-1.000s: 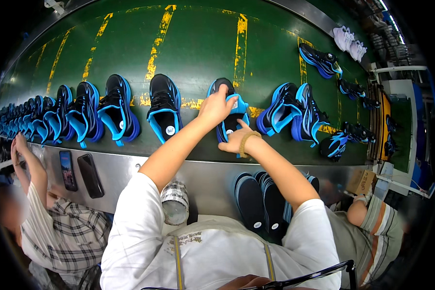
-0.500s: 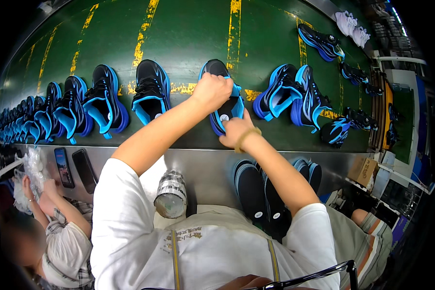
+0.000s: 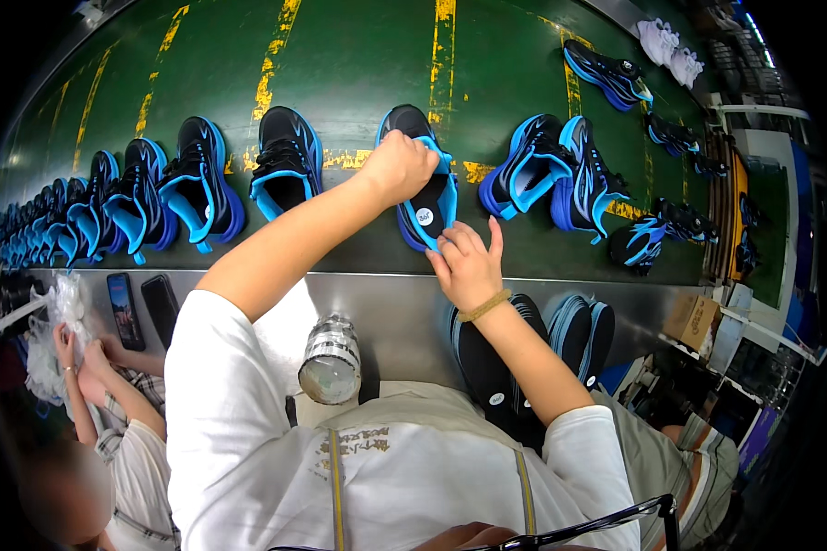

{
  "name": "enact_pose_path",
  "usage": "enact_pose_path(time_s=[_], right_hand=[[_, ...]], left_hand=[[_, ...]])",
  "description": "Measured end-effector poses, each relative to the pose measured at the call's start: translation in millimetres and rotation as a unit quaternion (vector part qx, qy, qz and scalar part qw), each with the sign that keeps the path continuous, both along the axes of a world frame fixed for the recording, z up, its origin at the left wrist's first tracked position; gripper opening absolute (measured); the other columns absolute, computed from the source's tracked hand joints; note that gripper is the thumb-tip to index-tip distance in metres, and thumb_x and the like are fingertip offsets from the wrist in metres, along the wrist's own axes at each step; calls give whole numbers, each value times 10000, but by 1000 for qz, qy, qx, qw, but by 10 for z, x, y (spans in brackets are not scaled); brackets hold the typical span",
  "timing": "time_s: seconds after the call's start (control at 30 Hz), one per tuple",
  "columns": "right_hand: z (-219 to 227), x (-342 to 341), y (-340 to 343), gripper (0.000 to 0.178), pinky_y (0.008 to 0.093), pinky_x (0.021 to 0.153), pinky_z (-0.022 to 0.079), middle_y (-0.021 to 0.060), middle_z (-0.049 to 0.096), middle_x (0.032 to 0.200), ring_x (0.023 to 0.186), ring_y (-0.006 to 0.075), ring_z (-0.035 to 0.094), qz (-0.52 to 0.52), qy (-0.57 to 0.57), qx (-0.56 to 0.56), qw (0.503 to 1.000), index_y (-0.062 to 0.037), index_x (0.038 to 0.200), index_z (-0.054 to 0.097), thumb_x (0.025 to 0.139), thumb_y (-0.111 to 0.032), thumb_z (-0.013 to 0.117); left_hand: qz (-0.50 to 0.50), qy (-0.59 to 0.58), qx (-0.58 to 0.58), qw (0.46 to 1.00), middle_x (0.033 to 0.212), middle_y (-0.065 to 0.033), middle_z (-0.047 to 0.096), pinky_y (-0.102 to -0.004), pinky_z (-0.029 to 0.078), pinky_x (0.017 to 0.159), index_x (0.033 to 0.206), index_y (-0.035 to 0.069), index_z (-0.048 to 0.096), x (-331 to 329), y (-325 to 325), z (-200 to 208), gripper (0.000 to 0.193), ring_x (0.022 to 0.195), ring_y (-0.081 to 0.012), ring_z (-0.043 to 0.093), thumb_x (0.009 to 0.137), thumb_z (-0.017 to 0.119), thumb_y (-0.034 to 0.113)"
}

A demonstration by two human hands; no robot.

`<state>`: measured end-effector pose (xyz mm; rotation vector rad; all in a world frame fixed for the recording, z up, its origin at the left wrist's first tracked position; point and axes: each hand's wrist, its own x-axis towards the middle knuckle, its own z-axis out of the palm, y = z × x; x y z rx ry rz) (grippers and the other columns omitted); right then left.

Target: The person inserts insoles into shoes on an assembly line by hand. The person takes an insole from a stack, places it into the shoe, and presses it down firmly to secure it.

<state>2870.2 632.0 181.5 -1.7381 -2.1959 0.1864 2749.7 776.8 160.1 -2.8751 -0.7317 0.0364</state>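
Note:
A black and blue sneaker (image 3: 404, 121) lies in front of me on the green surface, its toe pointing away. My left hand (image 3: 400, 167) is closed on its upper near the tongue. Inside the shoe an insole (image 3: 424, 216) shows, with a round white sticker at its heel end. My right hand (image 3: 469, 266) is at the shoe's heel, its fingers spread and the nearest fingertips at the collar edge. A yellowish band circles that wrist. Whether those fingertips press on the shoe, I cannot tell.
Similar sneakers (image 3: 287, 156) line up to the left, and more (image 3: 524, 165) stand on the right. Stacked insoles (image 3: 570, 335) and a tape-wrapped cylinder (image 3: 330, 363) are nearest me. Two phones (image 3: 124, 310) lie on the metal ledge (image 3: 386, 321). Another person's hands (image 3: 87, 363) hold clear plastic.
My right hand has drawn back toward me from inside the shoe's heel, and its fingers have spread. My left hand stays on the upper.

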Motion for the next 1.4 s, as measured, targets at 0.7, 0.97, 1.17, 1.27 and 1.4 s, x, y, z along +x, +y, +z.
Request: enact_pose_path(time_s=[0.7, 0.97, 1.17, 1.27, 1.4], right_hand=[[37, 69, -76, 194, 347, 765, 383, 103, 518, 997, 919, 260, 487, -33, 125, -68, 989, -39, 884, 571, 724, -148, 547], [571, 683, -588, 285, 393, 787, 385, 169, 482, 1026, 927, 332, 475, -96, 170, -33, 980, -45, 971, 545, 706, -147, 569], [541, 1259, -1918, 429, 394, 771, 398, 199, 478, 1039, 934, 349, 473, -262, -35, -214, 940, -154, 1122, 487, 720, -269, 578], [555, 1169, -2227, 583, 409, 798, 384, 246, 444, 1084, 962, 405, 444, -316, 67, -288, 901, -142, 1219, 371, 705, -309, 591], [458, 1092, -2403, 627, 402, 872, 340, 312, 274, 1209, 1050, 449, 357, -327, 75, -272, 902, -130, 1273, 258, 737, -238, 563]], left_hand=[[96, 11, -1, 995, 630, -77, 549, -320, 423, 514, 682, 50, 506, 41, -115, 108, 76, 607, -217, 566, 673, 492, 124], [269, -280, -423, 819, 535, -48, 488, -271, 376, 456, 741, 13, 558, -341, 222, 162, 178, 466, -136, 456, 720, 452, 154], [226, -597, -622, 454, 530, 13, 400, -199, 205, 375, 720, 16, 529, -229, 297, 632, 152, 407, -45, 251, 757, 423, 117], [242, -571, -635, 460, 530, 19, 383, -195, 209, 375, 592, 68, 447, 184, 286, 762, 153, 412, -49, 266, 736, 466, 117], [212, -357, -437, 798, 506, -29, 411, -300, 314, 439, 617, 25, 443, 946, 164, 731, 407, 451, -138, 375, 774, 534, 390]])
